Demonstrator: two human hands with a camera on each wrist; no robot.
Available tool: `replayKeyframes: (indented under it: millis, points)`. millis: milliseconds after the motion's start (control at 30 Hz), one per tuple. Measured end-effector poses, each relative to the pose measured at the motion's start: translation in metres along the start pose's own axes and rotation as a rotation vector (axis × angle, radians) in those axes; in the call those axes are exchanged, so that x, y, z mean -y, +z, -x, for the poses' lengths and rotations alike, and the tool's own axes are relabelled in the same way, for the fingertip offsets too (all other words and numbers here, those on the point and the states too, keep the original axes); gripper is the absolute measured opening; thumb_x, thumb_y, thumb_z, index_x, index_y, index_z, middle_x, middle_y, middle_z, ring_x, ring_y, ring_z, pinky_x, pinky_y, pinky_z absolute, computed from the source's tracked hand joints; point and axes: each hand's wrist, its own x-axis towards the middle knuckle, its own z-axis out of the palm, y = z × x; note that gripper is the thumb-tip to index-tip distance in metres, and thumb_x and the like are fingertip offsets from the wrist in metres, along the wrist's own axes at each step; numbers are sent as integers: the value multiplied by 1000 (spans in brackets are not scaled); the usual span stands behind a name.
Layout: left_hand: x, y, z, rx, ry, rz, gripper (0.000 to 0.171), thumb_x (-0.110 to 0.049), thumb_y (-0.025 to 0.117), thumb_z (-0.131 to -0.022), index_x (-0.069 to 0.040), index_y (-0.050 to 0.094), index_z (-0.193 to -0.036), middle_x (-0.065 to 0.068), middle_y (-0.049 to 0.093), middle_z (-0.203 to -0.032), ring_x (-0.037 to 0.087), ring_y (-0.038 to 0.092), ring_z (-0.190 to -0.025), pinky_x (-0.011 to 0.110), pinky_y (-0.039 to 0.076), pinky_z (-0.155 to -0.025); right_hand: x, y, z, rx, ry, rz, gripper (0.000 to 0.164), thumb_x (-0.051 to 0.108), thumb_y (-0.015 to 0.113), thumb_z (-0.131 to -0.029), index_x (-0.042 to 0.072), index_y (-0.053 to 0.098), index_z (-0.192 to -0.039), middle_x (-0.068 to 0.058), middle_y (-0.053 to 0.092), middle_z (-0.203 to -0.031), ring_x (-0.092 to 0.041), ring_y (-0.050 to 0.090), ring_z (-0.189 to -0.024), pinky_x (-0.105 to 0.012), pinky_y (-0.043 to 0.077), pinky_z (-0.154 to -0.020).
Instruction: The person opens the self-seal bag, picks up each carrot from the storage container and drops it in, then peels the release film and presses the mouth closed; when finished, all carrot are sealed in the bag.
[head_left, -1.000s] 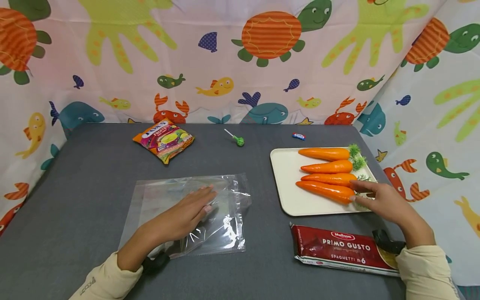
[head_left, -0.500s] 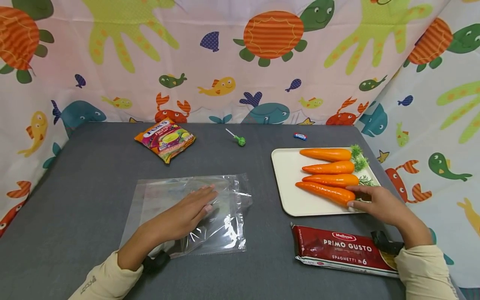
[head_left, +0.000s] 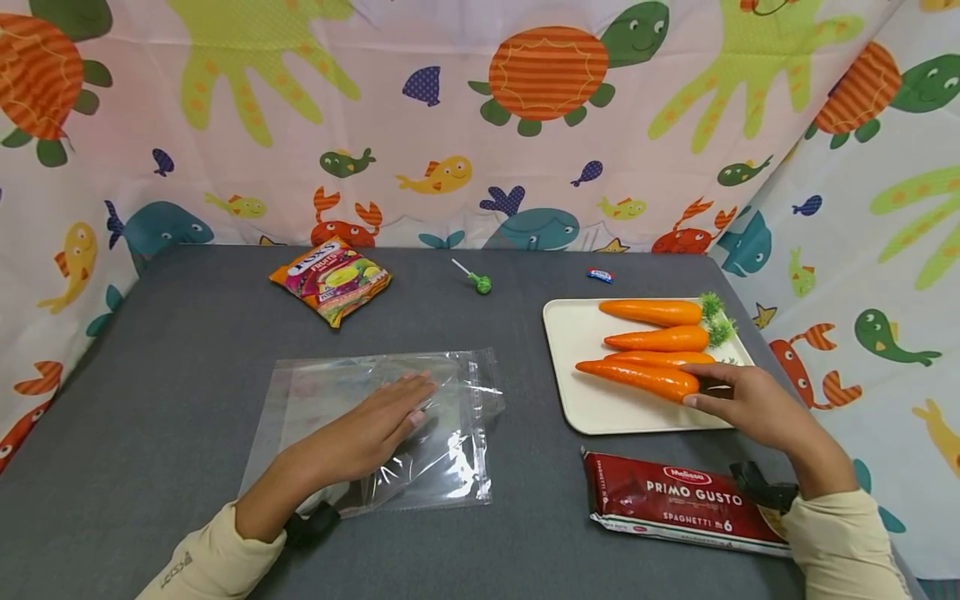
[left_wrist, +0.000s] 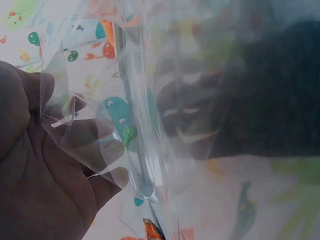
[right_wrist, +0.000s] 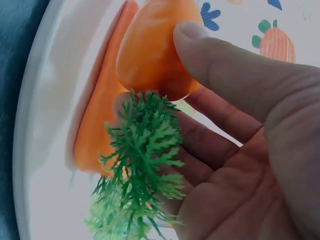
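My right hand point(head_left: 765, 408) pinches an orange carrot point(head_left: 637, 379) near its leafy end, between thumb and fingers. This carrot is over the front of the cream tray point(head_left: 570, 408), tilted and partly covering the carrot behind it. In the right wrist view its green leaves point(right_wrist: 145, 145) hang beside the palm. Another carrot point(right_wrist: 97, 115) lies on the tray behind it. Over at the left, my left hand point(head_left: 367, 429) rests on a clear plastic bag point(head_left: 457, 450), fingers extended. Clear film point(left_wrist: 145, 150) lies across its fingertips in the left wrist view.
Two more carrots lie farther back on the tray, the rearmost carrot point(head_left: 652, 312) near its far edge. A spaghetti pack point(head_left: 667, 500) lies in front of it. Toward the table's back are a sweets bag point(head_left: 333, 279), a green lollipop point(head_left: 482, 284) and a small wrapped sweet point(head_left: 600, 275).
My right hand has taken hold of the front carrot and shifted it left and slightly up, so it now overlaps the one behind. The left hand has stayed put on the bag.
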Motion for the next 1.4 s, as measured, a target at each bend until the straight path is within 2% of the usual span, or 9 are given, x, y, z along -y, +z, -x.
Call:
replayKeyframes:
  millis: [133, 333, 400, 667, 867, 1000, 1200, 1400]
  points:
    - [0, 0, 0, 3, -1, 4, 51, -31, 31, -108, -4, 31, -152, 18, 22, -157, 37, 14, -145, 55, 13, -115, 11, 1, -2, 1, 1, -15, 52, 24, 72, -90, -4, 58, -131, -17, 64, -115, -31, 60, -99, -40, 57, -79]
    - [-1, 1, -1, 11, 5, 6, 53, -33, 30, -108, -3, 31, -151, 19, 22, -157, 38, 15, -145, 55, 13, -115, 27, 5, -5, -42, -102, -41, 46, 15, 74, -89, -5, 60, -128, -12, 65, -110, -25, 58, -94, -22, 54, -77]
    - [-1, 1, -1, 14, 6, 4, 53, -33, 30, -108, -3, 31, -152, 19, 22, -157, 37, 15, -145, 54, 13, -116, 32, 7, -7, -52, -135, -50, 45, 14, 73, -89, -4, 60, -128, -12, 65, -112, -24, 58, -95, -21, 54, -77]
    - [0, 1, -2, 17, 4, -4, 53, -34, 30, -108, -4, 31, -152, 18, 23, -157, 36, 15, -145, 53, 14, -116, 53, 18, -14, -60, -240, -74, 45, 13, 75, -87, 6, 63, -129, -5, 66, -116, -20, 56, -93, -25, 53, -71]
    - [-2, 1, -1, 9, 6, -18, 51, -30, 33, -108, -4, 32, -152, 18, 23, -157, 36, 16, -145, 54, 15, -115, 70, 18, -25, -53, -323, -47, 45, 10, 78, -84, 4, 64, -126, -9, 64, -124, -17, 60, -95, -28, 55, -74]
    - [-4, 0, -1, 13, 1, -25, 49, -27, 36, -108, -5, 31, -152, 17, 23, -157, 35, 15, -145, 54, 14, -115, 84, 16, -37, -30, -349, -18, 45, 12, 79, -83, 4, 65, -125, -6, 66, -119, -17, 58, -94, -31, 55, -74]
    - [-8, 0, -1, 22, -11, -11, 49, -25, 37, -108, -5, 32, -152, 17, 22, -158, 36, 15, -145, 55, 14, -115, 102, 24, -54, 45, -401, -45, 40, 15, 78, -85, 5, 67, -122, -3, 67, -113, -17, 60, -96, -39, 55, -83]
    - [-7, 2, -1, 21, -8, -3, 50, -26, 38, -108, -6, 31, -152, 16, 22, -158, 35, 15, -145, 56, 14, -115, 116, 32, -70, 135, -398, -28, 41, 15, 76, -86, 5, 66, -124, -3, 66, -115, -18, 60, -97, -39, 53, -86]
